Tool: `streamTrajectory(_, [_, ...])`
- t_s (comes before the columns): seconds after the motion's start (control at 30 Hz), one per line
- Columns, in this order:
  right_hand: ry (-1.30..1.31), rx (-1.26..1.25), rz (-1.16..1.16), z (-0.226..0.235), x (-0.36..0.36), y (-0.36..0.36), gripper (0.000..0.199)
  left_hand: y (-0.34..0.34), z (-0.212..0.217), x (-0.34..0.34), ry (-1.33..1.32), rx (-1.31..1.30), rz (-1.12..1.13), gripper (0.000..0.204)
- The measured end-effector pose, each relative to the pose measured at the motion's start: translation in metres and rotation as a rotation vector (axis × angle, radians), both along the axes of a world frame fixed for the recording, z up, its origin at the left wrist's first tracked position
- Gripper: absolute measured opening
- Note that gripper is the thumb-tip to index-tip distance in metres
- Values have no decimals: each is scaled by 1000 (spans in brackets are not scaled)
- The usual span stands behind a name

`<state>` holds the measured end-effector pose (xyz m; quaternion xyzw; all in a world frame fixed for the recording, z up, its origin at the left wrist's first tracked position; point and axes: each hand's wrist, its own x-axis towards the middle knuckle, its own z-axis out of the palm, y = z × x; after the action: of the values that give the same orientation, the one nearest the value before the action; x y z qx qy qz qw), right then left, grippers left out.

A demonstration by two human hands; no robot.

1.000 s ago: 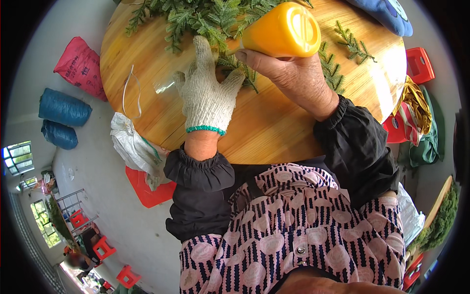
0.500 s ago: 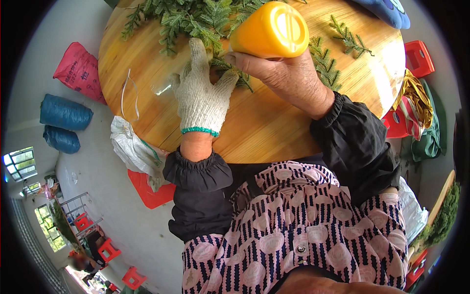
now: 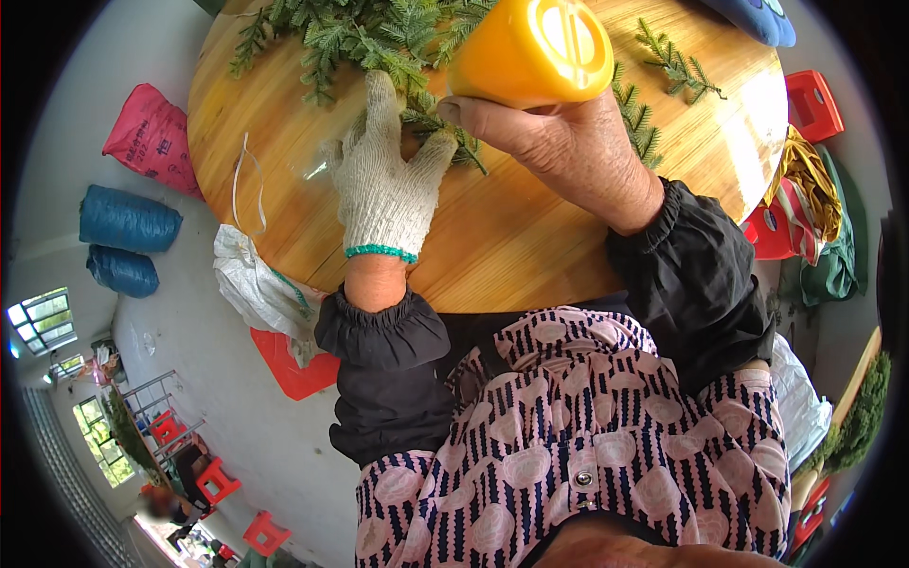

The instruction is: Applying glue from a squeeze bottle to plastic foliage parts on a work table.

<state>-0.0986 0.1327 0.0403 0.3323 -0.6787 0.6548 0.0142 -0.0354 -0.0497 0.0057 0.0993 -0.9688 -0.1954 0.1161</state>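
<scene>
My bare right hand (image 3: 578, 151) is wrapped round a yellow bottle (image 3: 521, 57), tilted so its base faces up toward me; its far end is out of sight. My left hand (image 3: 388, 180), in a white knitted glove with a green cuff, lies over the wooden table with its fingers spread, holding nothing that I can see. Just beyond its fingertips is a pile of green fir-like sprigs (image 3: 369, 43). One sprig (image 3: 469, 147) pokes out beside the gloved thumb. Another sprig (image 3: 636, 123) lies partly behind my right hand.
The round wooden table (image 3: 275, 114) carries a loose sprig (image 3: 677, 66) and a blue cloth item (image 3: 757, 19) at the far right. A white strap (image 3: 260, 199) hangs by the left edge near a white sack (image 3: 246, 275). Red stools (image 3: 294, 364) and stuffed bags (image 3: 128, 220) stand around.
The yellow bottle and my right hand have shifted slightly right and up in the picture. My gloved left hand stays almost where it was, fingers still spread.
</scene>
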Motion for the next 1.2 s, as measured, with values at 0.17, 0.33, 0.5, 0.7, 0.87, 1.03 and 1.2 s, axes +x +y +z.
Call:
streamTrajectory(0.17, [-125,-63,16,-7,1,4,27,-1,-7,0,23,-44,-18,86])
streamTrajectory(0.33, [-111,-33,-2,2,0,8,25,-3,-8,3,75,-61,-37,83])
streamTrajectory(0.5, [72,-183,146,-1,-15,8,55,-2,-6,2,33,-39,-34,80])
streamTrajectory(0.7, [144,-164,121,-1,-11,12,55,-1,-6,4,62,-85,-34,77])
streamTrajectory(0.87, [144,-91,66,-10,-4,20,51,-1,-10,6,86,-127,-43,75])
streamTrajectory(1.03, [89,-98,77,-8,-2,27,48,0,-6,8,91,-154,-76,71])
streamTrajectory(1.2, [118,67,33,-3,5,31,49,-2,-12,8,126,-210,-78,70])
